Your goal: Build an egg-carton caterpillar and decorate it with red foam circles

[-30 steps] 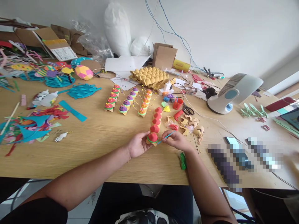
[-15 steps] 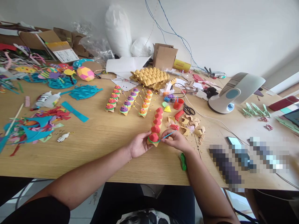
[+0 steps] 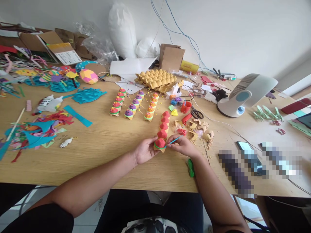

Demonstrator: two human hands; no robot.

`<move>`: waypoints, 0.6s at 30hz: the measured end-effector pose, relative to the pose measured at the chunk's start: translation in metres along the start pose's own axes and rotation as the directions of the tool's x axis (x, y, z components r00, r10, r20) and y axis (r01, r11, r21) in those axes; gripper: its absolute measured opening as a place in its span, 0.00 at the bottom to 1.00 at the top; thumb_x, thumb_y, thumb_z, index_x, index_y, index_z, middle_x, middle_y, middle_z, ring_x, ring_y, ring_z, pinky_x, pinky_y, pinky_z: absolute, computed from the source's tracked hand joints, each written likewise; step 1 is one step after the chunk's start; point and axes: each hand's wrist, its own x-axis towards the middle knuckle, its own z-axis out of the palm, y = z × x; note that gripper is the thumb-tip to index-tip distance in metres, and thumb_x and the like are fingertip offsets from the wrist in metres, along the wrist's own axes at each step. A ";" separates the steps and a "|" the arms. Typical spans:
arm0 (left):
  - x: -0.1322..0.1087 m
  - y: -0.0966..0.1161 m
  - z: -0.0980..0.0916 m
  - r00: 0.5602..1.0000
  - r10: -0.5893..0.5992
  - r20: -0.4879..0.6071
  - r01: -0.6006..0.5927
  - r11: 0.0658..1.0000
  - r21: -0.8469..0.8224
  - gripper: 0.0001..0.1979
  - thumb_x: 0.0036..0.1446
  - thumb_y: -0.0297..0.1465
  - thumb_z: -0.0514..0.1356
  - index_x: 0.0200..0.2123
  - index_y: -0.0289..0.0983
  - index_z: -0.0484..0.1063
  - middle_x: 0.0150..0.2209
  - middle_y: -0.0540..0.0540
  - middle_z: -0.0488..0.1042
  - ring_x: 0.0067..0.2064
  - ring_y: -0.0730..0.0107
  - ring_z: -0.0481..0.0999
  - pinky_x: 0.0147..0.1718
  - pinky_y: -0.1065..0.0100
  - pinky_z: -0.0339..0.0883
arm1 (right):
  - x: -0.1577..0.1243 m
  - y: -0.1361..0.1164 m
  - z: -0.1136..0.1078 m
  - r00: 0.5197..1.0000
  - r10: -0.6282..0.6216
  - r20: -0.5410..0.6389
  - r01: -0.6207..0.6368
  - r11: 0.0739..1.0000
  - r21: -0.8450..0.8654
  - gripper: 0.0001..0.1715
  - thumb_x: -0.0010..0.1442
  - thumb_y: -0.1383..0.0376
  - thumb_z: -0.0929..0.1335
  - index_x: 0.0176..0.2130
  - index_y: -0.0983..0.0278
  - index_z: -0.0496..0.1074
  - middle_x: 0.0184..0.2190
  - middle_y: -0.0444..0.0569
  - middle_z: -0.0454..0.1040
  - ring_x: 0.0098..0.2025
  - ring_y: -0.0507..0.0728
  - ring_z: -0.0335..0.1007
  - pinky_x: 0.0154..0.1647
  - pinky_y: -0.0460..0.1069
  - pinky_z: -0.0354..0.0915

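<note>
My left hand (image 3: 147, 150) grips the near end of an egg-carton strip (image 3: 163, 133), fingers closed on its left side. Red clay covers the strip's several domes, and a green band rings the base of the nearest one. In my right hand (image 3: 181, 146) is a thin blue stick-like tool (image 3: 175, 139), pinched with its tip against that green band. A packet of green clay (image 3: 190, 167) lies by my right forearm. Beyond the strip stand three decorated egg-carton strips, one red (image 3: 118, 101), one purple (image 3: 134, 104) and one orange (image 3: 151, 106), with pins around them.
Torn carton pieces (image 3: 193, 136), black scissors (image 3: 197, 113) and a red cup (image 3: 186, 107) lie right of the strip. A white fan (image 3: 239, 97) stands farther right, phones (image 3: 251, 158) nearer. Coloured scraps (image 3: 36, 132) spread leftward; egg trays (image 3: 155, 79) sit behind.
The view has shifted very slightly. Both hands keep their hold, and the blue tool's tip stays at the green band, its shaft tilted a little differently.
</note>
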 end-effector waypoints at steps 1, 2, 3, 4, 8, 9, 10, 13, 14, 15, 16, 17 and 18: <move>0.000 0.000 0.001 1.000 0.002 -0.004 -0.002 1.000 -0.001 0.10 0.70 0.24 0.55 0.48 0.29 0.75 0.35 0.43 0.83 0.31 0.69 0.83 0.27 0.71 0.78 | 0.000 0.001 0.000 1.000 0.003 0.001 -0.003 1.000 0.000 0.21 0.57 0.49 0.77 0.36 0.64 0.77 0.32 0.47 0.76 0.34 0.53 0.69 0.39 0.49 0.66; -0.001 0.000 0.002 1.000 0.003 -0.007 -0.003 1.000 0.000 0.10 0.70 0.24 0.55 0.48 0.30 0.75 0.35 0.43 0.83 0.30 0.70 0.83 0.27 0.71 0.77 | 0.001 0.001 0.000 1.000 0.006 0.005 -0.006 1.000 -0.001 0.21 0.57 0.49 0.77 0.36 0.64 0.77 0.32 0.46 0.76 0.34 0.53 0.69 0.39 0.49 0.66; -0.002 0.000 0.002 1.000 0.005 -0.010 -0.005 1.000 0.000 0.10 0.70 0.25 0.55 0.48 0.30 0.75 0.35 0.44 0.83 0.30 0.70 0.83 0.26 0.72 0.77 | 0.001 0.002 0.000 1.000 0.010 0.010 -0.010 1.000 0.001 0.21 0.57 0.50 0.77 0.36 0.64 0.77 0.32 0.46 0.76 0.34 0.53 0.68 0.38 0.49 0.65; -0.002 -0.001 0.003 1.000 0.005 -0.013 -0.005 1.000 0.002 0.10 0.70 0.25 0.55 0.48 0.30 0.75 0.34 0.44 0.83 0.30 0.70 0.83 0.26 0.72 0.77 | 0.001 0.002 0.001 1.000 0.013 0.014 -0.013 1.000 0.005 0.20 0.57 0.50 0.77 0.36 0.64 0.77 0.32 0.46 0.75 0.34 0.53 0.68 0.38 0.48 0.65; -0.003 -0.001 0.004 0.999 0.013 -0.034 -0.013 1.000 0.005 0.09 0.70 0.26 0.56 0.46 0.30 0.75 0.34 0.44 0.83 0.29 0.71 0.83 0.25 0.73 0.77 | 0.002 0.005 0.002 1.000 0.026 0.016 -0.027 0.999 0.041 0.21 0.55 0.49 0.78 0.36 0.63 0.76 0.31 0.44 0.74 0.31 0.52 0.65 0.34 0.47 0.62; -0.003 -0.001 0.004 0.999 0.017 -0.038 -0.017 1.000 0.003 0.09 0.70 0.25 0.56 0.46 0.30 0.75 0.35 0.44 0.83 0.29 0.71 0.83 0.25 0.73 0.76 | 0.003 0.006 0.002 0.999 0.030 0.016 -0.031 0.998 0.054 0.22 0.55 0.49 0.78 0.36 0.63 0.76 0.30 0.44 0.73 0.31 0.51 0.64 0.33 0.47 0.62; -0.002 -0.001 0.003 0.999 0.018 -0.038 -0.018 1.000 0.001 0.09 0.70 0.25 0.56 0.46 0.30 0.75 0.35 0.44 0.83 0.29 0.72 0.83 0.25 0.73 0.77 | 0.003 0.008 0.003 0.999 0.034 0.015 -0.035 0.997 0.070 0.22 0.55 0.49 0.78 0.36 0.63 0.75 0.30 0.43 0.73 0.30 0.51 0.64 0.32 0.47 0.61; -0.001 -0.001 0.001 0.999 0.011 -0.034 -0.011 1.000 -0.007 0.09 0.70 0.25 0.56 0.47 0.30 0.75 0.35 0.44 0.83 0.30 0.71 0.83 0.26 0.73 0.77 | 0.004 0.011 0.005 0.999 0.045 0.019 -0.047 0.991 0.126 0.23 0.54 0.49 0.79 0.37 0.63 0.74 0.29 0.42 0.71 0.29 0.50 0.62 0.31 0.46 0.60; -0.001 -0.001 0.001 0.999 0.006 -0.033 -0.007 1.000 -0.008 0.09 0.70 0.25 0.56 0.47 0.30 0.75 0.35 0.43 0.83 0.30 0.71 0.83 0.26 0.72 0.77 | 0.004 0.012 0.006 0.999 0.045 0.023 -0.048 0.989 0.141 0.23 0.54 0.49 0.79 0.37 0.63 0.74 0.29 0.42 0.71 0.29 0.50 0.62 0.31 0.46 0.60; 0.000 -0.001 0.000 1.000 0.005 -0.030 -0.005 1.000 -0.008 0.09 0.70 0.25 0.56 0.47 0.30 0.75 0.35 0.43 0.83 0.30 0.70 0.83 0.26 0.72 0.78 | 0.004 0.012 0.006 0.999 0.044 0.029 -0.048 0.987 0.153 0.23 0.54 0.49 0.79 0.37 0.63 0.74 0.29 0.41 0.70 0.29 0.50 0.61 0.30 0.46 0.59; 0.000 -0.001 0.000 1.000 0.004 -0.027 -0.004 1.000 -0.006 0.09 0.70 0.25 0.56 0.47 0.30 0.75 0.35 0.43 0.83 0.30 0.70 0.83 0.26 0.72 0.77 | 0.004 0.013 0.007 0.998 0.042 0.035 -0.047 0.986 0.161 0.23 0.54 0.50 0.79 0.37 0.63 0.73 0.28 0.41 0.69 0.28 0.50 0.60 0.30 0.46 0.59; 0.000 -0.001 0.000 1.000 0.005 -0.026 -0.005 1.000 -0.003 0.09 0.70 0.25 0.56 0.47 0.30 0.75 0.35 0.43 0.83 0.29 0.70 0.83 0.25 0.72 0.77 | 0.004 0.013 0.007 0.998 0.040 0.042 -0.047 0.985 0.165 0.22 0.55 0.50 0.79 0.37 0.63 0.73 0.28 0.41 0.69 0.28 0.50 0.60 0.29 0.46 0.58; 0.000 -0.001 -0.001 1.000 0.007 -0.023 -0.007 1.000 -0.001 0.09 0.70 0.25 0.56 0.47 0.30 0.75 0.34 0.44 0.83 0.29 0.70 0.83 0.24 0.73 0.77 | 0.004 0.012 0.008 0.998 0.039 0.045 -0.046 0.985 0.167 0.22 0.55 0.50 0.78 0.37 0.63 0.73 0.28 0.40 0.68 0.28 0.50 0.59 0.29 0.46 0.58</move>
